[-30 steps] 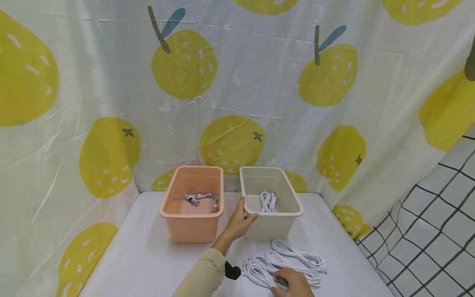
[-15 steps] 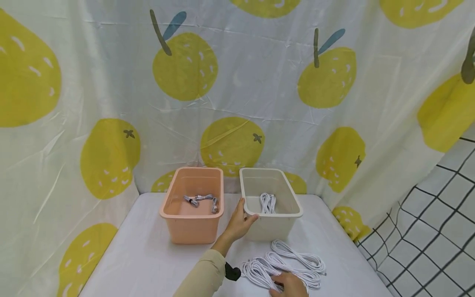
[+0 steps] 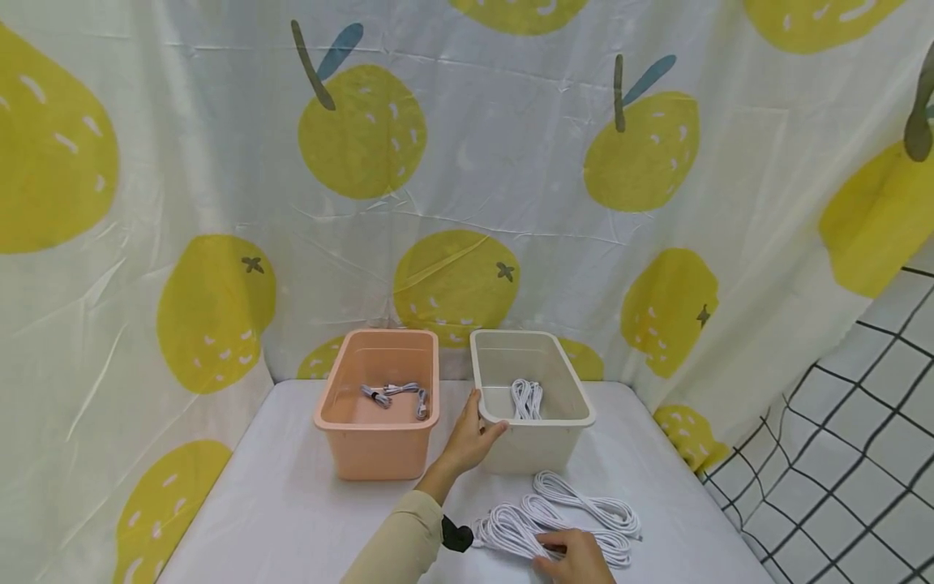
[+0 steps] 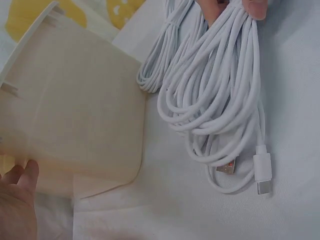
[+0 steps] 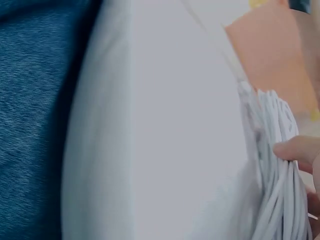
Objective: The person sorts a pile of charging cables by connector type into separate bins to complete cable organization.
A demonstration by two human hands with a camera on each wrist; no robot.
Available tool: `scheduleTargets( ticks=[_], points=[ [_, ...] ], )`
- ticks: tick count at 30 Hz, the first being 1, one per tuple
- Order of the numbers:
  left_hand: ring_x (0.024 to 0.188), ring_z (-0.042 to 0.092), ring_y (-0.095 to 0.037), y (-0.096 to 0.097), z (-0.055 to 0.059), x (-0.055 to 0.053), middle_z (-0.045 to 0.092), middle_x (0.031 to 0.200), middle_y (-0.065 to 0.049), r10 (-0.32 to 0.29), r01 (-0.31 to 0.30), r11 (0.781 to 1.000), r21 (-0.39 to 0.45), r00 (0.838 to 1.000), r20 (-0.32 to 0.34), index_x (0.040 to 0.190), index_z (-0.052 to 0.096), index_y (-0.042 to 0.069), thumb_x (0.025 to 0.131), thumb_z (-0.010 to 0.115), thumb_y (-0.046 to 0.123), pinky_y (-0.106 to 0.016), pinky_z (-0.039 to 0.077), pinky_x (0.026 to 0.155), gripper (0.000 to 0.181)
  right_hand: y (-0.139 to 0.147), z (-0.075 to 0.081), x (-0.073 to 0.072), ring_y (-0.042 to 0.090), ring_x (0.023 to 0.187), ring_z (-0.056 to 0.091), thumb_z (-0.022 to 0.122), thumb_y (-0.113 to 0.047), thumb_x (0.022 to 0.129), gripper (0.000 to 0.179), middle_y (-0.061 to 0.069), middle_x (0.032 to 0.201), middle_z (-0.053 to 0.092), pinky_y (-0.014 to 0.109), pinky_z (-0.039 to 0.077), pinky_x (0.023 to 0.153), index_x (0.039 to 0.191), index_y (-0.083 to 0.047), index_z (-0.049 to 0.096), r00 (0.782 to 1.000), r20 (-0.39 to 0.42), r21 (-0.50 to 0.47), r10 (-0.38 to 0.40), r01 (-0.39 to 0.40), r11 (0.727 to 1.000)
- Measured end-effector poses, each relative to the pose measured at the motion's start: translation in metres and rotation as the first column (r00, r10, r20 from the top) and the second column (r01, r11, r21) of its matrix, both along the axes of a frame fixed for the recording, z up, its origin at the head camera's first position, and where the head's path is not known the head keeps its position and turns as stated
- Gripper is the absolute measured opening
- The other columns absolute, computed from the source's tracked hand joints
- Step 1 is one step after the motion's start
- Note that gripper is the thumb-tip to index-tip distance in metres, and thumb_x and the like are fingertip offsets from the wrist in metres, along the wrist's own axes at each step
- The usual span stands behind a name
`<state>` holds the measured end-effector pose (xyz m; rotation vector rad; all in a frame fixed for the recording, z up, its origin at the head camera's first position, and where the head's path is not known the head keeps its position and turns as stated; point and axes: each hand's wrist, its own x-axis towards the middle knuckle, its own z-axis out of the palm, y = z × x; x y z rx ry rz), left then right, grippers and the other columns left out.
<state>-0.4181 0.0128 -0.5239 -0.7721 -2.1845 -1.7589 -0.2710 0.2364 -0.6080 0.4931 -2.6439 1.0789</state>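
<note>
My left hand (image 3: 467, 442) holds the near left corner of a beige bin (image 3: 540, 448), the thumb across its front and the fingers along its side. Inside that bin lies a tied white cable bundle (image 3: 527, 397). My right hand (image 3: 580, 558) pinches a coiled white USB cable (image 3: 507, 531) on the table in front of the bin. In the left wrist view its silver USB-C plug (image 4: 262, 172) and USB-A plug (image 4: 227, 166) hang at the loops' end. More coiled white cables (image 3: 587, 501) lie just behind the pinched one.
To the left stands a peach bin (image 3: 375, 450) with several short grey cables (image 3: 387, 393) in it. A curtain with yellow fruit prints (image 3: 456, 276) hangs behind the table. Black wire grid (image 3: 839, 438) runs along the right side.
My right hand has shifted slightly on the nearest cable coil and now pinches it, its near part raised a little. The left hand and both bins have stayed put.
</note>
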Motion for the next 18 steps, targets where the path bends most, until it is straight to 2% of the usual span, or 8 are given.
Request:
scheduleTargets(
  ticks=[5,9,11,14,18],
  points=[
    [0.134,0.045,-0.052,0.0,0.001,0.002,0.04,0.144,-0.038,-0.01,0.01,1.0,0.014,1.0,-0.017,0.156,0.018,-0.013,0.098,0.068,0.002,-0.066,0.044,0.101,0.078,0.007,0.014,-0.004,0.004,0.083,0.067,0.09,-0.013,0.078,0.027,0.002,0.091,0.078,0.024,0.058,0.071,0.1,-0.001,0.082,0.989,0.11,-0.073,0.098,-0.09,0.993],
    [0.134,0.048,-0.046,-0.001,0.002,0.002,0.045,0.142,-0.033,-0.012,0.012,1.0,-0.009,1.0,-0.021,0.155,0.022,-0.008,0.1,0.069,0.007,-0.062,0.045,0.102,0.075,0.01,0.025,-0.007,0.004,0.086,0.066,0.089,-0.014,0.078,0.027,-0.002,0.093,0.077,0.026,0.057,0.074,0.102,-0.003,0.082,0.984,0.15,-0.077,0.095,-0.084,0.993],
    [0.136,0.047,-0.043,-0.002,0.002,0.001,0.044,0.144,-0.031,-0.01,0.01,1.0,-0.021,1.0,-0.013,0.156,0.022,-0.006,0.1,0.07,0.012,-0.06,0.045,0.104,0.076,0.011,0.029,-0.007,0.005,0.087,0.066,0.089,-0.014,0.078,0.027,-0.003,0.093,0.077,0.027,0.057,0.076,0.102,-0.004,0.082,0.987,0.14,-0.066,0.081,-0.073,0.995],
    [0.14,0.042,-0.043,-0.004,0.001,0.002,0.035,0.154,-0.033,-0.005,0.005,0.999,-0.037,1.0,0.002,0.158,0.019,-0.007,0.101,0.07,0.018,-0.057,0.044,0.106,0.081,0.013,0.034,-0.007,0.007,0.089,0.067,0.09,-0.014,0.078,0.027,-0.001,0.095,0.077,0.028,0.058,0.077,0.102,-0.004,0.082,0.991,0.107,-0.06,0.082,-0.076,0.995],
    [0.142,0.041,-0.042,-0.004,0.001,0.003,0.031,0.157,-0.033,0.002,-0.002,0.999,-0.044,1.0,0.008,0.159,0.018,-0.007,0.101,0.071,0.019,-0.055,0.045,0.106,0.083,0.018,0.038,-0.007,0.011,0.09,0.069,0.09,-0.012,0.078,0.026,0.003,0.096,0.077,0.03,0.059,0.077,0.101,-0.003,0.082,0.994,0.049,-0.053,0.098,-0.095,0.994]
  ],
)
